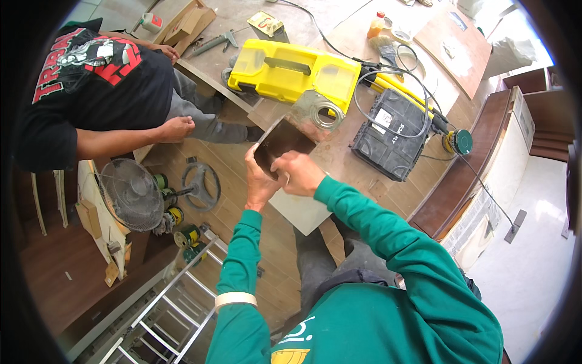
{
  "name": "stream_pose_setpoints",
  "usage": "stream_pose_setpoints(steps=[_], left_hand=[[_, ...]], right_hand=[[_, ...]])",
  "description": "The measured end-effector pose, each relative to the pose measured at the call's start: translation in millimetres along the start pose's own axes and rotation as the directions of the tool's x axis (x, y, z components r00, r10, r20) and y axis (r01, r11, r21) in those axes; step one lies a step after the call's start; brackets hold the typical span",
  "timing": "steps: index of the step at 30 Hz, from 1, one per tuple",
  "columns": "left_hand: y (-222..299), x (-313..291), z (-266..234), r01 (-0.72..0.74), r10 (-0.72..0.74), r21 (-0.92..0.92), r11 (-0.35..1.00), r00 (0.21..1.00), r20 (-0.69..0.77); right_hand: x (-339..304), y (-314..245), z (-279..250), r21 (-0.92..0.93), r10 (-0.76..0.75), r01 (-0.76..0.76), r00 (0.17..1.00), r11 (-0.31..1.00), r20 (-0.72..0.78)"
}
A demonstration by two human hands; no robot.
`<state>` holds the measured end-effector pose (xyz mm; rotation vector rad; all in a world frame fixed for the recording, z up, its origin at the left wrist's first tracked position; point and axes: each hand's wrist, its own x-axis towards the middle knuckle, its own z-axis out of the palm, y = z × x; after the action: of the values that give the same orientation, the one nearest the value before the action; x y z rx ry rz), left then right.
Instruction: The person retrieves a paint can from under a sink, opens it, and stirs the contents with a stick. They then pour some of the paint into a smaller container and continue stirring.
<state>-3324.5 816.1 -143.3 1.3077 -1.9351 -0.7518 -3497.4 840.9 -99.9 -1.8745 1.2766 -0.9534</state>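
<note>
The dark square panel (282, 141) is held tilted above the table (339, 161), just ahead of both hands. The left hand (259, 182) grips its lower left edge, fingers closed on it. The right hand (298, 173) pinches the lower right edge, equally near.

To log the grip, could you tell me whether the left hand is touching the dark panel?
Touching: the head view shows the left hand gripping the dark panel's lower edge.

Yellow toolbox (291, 71) (shut), floor fan (132, 194)
</note>
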Motion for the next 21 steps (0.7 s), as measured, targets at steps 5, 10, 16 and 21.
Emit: stream_pose_setpoints(steps=[5, 10, 16, 21], left_hand=[[12.6, 6.6, -3.3, -0.096, 0.094, 0.063, 0.993, 0.995, 0.038], [19.1, 14.1, -13.2, -0.118, 0.113, 0.082, 0.990, 0.992, 0.063], [17.6, 19.5, -10.1, -0.107, 0.090, 0.106, 0.989, 0.983, 0.157], [18.1, 24.9, -18.6, -0.054, 0.049, 0.032, 0.998, 0.986, 0.160]], right_hand=[[9.1, 5.2, -14.3, -0.049, -0.025, 0.018, 0.989, 0.999, -0.143], [9.5, 5.2, -24.1, -0.011, -0.041, 0.043, 0.986, 0.999, 0.163], [25.3, 10.8, -41.3, -0.006, -0.187, 0.192, 0.962, 0.981, 0.201], [13.5, 12.5, -42.6, -0.121, -0.147, 0.214, 0.899, 0.969, 0.413]])
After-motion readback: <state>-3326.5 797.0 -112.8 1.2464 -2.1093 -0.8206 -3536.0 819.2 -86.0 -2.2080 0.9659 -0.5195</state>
